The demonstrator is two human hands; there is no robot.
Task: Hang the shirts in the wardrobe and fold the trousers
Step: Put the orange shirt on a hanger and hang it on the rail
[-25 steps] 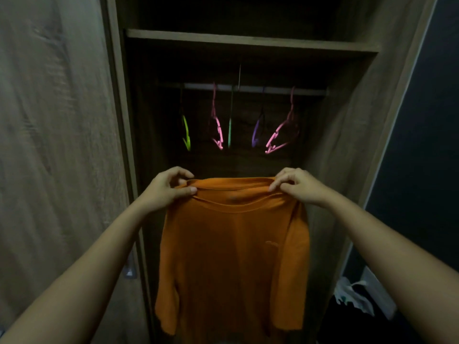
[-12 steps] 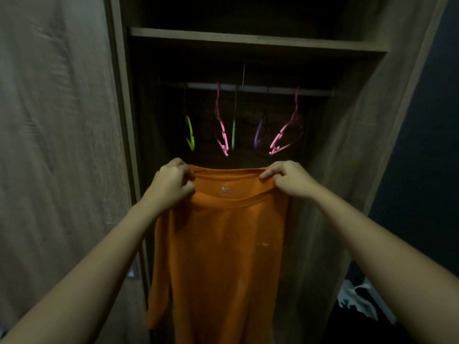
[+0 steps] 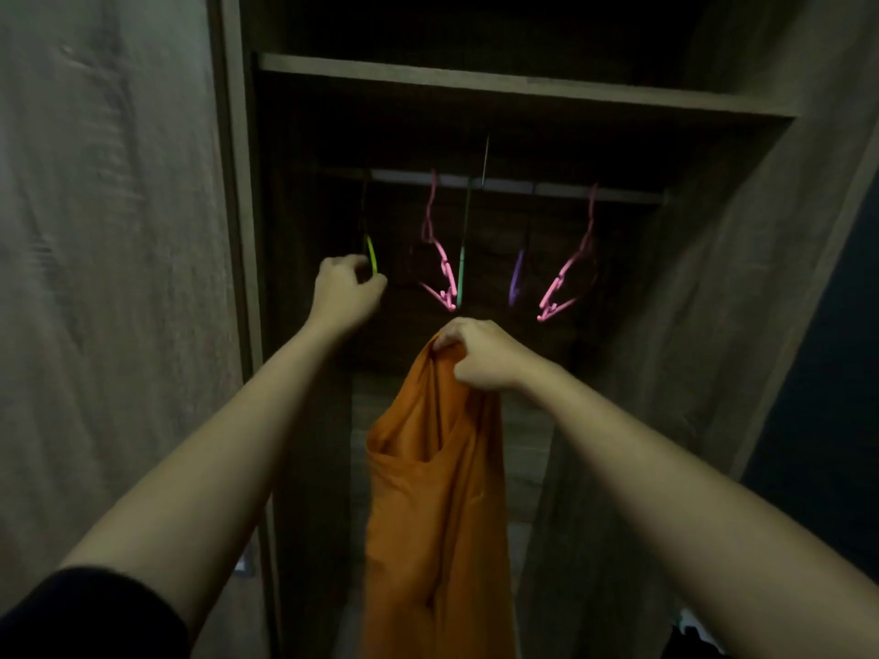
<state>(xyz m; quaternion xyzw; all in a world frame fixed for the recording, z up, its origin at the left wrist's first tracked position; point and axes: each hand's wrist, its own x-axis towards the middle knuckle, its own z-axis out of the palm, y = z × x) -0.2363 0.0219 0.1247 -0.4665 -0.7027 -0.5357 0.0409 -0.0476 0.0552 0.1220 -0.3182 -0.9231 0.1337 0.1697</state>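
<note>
An orange shirt (image 3: 437, 492) hangs bunched in front of the open wardrobe, gathered at its collar. My right hand (image 3: 480, 354) grips that gathered top, just below the hangers. My left hand (image 3: 345, 292) is raised to the left end of the row, its fingers and thumb curled around the lower end of a yellow-green hanger (image 3: 370, 252) on the rail (image 3: 504, 186). The hanger's upper part is lost in the dark.
Two pink hangers (image 3: 440, 264) (image 3: 566, 278), a green hanger (image 3: 460, 273) and a purple hanger (image 3: 516, 278) hang on the same rail. A shelf (image 3: 475, 83) spans the wardrobe above. The open door (image 3: 119, 230) stands at left, the side panel (image 3: 742, 287) at right.
My left hand let go of the shirt's collar and rose up-left to the yellow-green hanger. The shirt, held spread by both hands before, now hangs bunched from my right hand alone.
</note>
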